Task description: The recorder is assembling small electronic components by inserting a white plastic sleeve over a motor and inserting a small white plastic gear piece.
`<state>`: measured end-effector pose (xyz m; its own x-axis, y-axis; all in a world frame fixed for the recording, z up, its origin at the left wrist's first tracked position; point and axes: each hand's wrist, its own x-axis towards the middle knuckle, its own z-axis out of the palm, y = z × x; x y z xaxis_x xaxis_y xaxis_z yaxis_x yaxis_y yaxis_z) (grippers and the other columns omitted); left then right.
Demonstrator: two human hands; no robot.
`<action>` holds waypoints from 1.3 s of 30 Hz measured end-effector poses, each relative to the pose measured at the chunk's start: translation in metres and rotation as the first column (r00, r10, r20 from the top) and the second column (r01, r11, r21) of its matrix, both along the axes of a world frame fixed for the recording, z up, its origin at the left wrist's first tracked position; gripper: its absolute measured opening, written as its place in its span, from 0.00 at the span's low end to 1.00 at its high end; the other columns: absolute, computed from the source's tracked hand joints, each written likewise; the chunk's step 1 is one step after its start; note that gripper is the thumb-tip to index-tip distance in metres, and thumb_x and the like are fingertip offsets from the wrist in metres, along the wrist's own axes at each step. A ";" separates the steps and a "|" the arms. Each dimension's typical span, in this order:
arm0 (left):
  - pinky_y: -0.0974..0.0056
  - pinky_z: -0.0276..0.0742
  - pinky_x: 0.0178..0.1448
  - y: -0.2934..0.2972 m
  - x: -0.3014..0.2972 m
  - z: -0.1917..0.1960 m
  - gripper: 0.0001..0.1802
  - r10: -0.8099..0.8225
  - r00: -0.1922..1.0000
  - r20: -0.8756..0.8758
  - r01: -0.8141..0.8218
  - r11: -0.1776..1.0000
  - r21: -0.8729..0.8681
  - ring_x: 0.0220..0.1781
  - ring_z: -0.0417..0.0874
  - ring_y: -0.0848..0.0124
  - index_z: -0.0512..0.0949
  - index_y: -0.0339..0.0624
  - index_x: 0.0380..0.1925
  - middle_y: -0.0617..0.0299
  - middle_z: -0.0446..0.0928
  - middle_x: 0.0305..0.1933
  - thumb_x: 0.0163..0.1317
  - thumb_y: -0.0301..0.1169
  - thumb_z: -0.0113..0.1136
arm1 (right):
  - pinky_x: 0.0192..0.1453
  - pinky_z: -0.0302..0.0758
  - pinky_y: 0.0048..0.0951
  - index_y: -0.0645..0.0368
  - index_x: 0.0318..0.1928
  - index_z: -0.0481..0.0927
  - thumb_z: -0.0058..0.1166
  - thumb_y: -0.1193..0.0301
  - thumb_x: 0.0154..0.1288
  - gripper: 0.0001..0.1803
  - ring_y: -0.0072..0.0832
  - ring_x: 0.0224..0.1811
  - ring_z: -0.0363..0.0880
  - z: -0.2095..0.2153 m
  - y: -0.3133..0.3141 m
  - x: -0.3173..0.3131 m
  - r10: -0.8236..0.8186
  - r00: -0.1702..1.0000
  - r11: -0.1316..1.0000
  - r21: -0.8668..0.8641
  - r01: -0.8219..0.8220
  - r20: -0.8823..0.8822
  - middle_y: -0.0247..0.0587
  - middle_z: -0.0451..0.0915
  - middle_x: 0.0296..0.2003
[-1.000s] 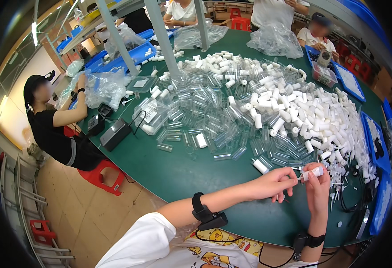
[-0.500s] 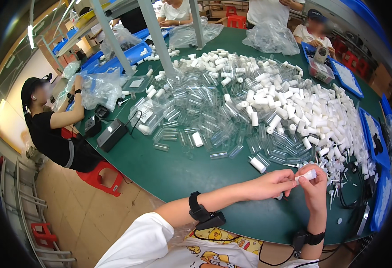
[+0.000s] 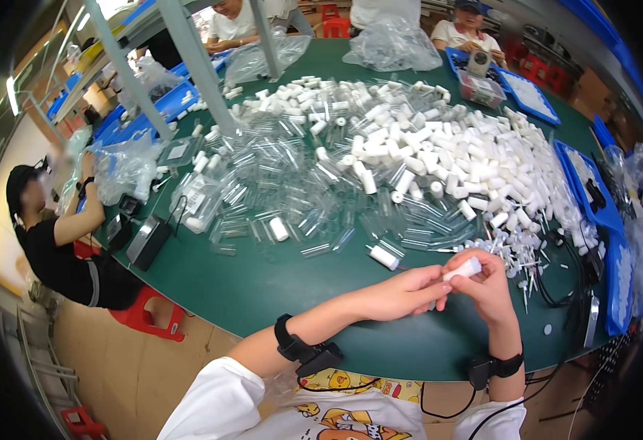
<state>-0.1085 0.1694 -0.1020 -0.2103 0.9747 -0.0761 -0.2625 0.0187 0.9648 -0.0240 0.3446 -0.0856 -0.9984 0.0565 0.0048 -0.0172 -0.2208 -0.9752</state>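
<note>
My left hand (image 3: pixel 402 293) and right hand (image 3: pixel 486 290) meet above the near edge of the round green table (image 3: pixel 262 293), fingertips pinched shut around one small white plastic tube (image 3: pixel 462 269), tilted between them. Just beyond lies a heap of clear plastic tubes (image 3: pixel 321 191) and white caps (image 3: pixel 468 161).

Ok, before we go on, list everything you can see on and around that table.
Table: one, green, fills the middle.
White tubes: too many to count, heaped centre to right.
Clear tubes: too many to count, spread centre-left.
Blue trays: several, along the right and far-left edges.
Clear plastic bags: several, far edge and left.
Black box: one, left edge.
Red stool: one, under the seated co-worker at left.
Other workers: at the far side.
Small white piece: one, held in both hands.
Left hand, right hand: black wristbands, near edge.
</note>
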 end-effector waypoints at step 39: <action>0.77 0.54 0.25 0.000 0.002 0.004 0.18 -0.054 0.931 0.361 0.057 0.998 0.002 0.22 0.59 0.82 0.65 0.43 0.42 0.69 0.62 0.27 0.72 0.46 0.36 | 0.43 0.78 0.25 0.67 0.41 0.78 0.61 0.76 0.55 0.13 0.25 0.38 0.75 -0.010 -0.006 0.000 0.112 0.988 0.989 -0.087 -0.122 -0.107 0.36 0.69 0.39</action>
<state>-0.1068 0.1694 -0.0982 -0.1124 0.9830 -0.1451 -0.5909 0.0513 0.8051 -0.0244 0.3387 -0.0955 -0.9927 -0.0559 0.1064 -0.0835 -0.3163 -0.9450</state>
